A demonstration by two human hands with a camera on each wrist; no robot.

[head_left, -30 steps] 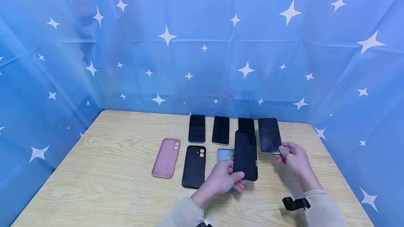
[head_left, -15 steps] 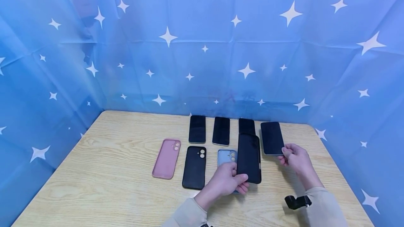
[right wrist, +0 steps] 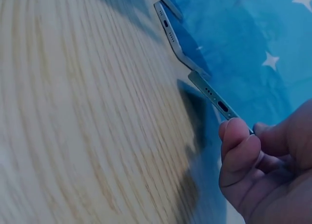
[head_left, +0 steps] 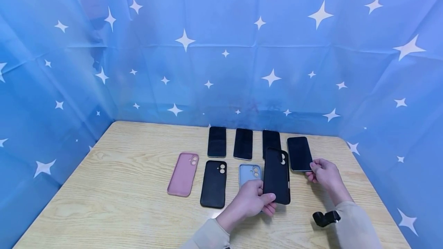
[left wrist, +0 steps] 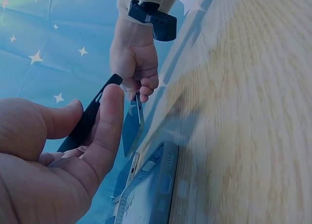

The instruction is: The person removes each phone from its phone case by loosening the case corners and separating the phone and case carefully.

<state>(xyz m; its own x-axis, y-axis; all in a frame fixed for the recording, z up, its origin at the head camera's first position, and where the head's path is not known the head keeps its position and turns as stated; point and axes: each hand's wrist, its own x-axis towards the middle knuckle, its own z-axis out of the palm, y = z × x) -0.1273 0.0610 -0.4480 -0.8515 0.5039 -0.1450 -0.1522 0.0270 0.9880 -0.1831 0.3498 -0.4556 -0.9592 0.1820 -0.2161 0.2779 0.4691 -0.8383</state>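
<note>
In my left hand (head_left: 252,200) I pinch the lower end of a black phone case (head_left: 276,178), thumb on its inside face and fingers behind. The case is lifted and tilted, its camera holes at the upper right. My right hand (head_left: 326,172) pinches the lower right corner of a dark-screened phone (head_left: 299,153) between thumb and fingers. In the right wrist view the phone's edge (right wrist: 214,98) with its charging port faces the camera, and a shadow lies under it. A blue phone case (head_left: 248,173) lies below my left hand, partly hidden by it.
Three more phones lie in a row at the back: a left one (head_left: 217,141), a middle one (head_left: 243,143) and a right one (head_left: 271,140) partly covered by the held case. A pink case (head_left: 183,174) and another black case (head_left: 213,184) lie on the wooden table (head_left: 114,187). A starry curtain (head_left: 221,49) hangs behind.
My left hand has moved right with the black case and tilted it, so its camera holes show. My right hand has brought the phone slightly down and right, closer to the table.
</note>
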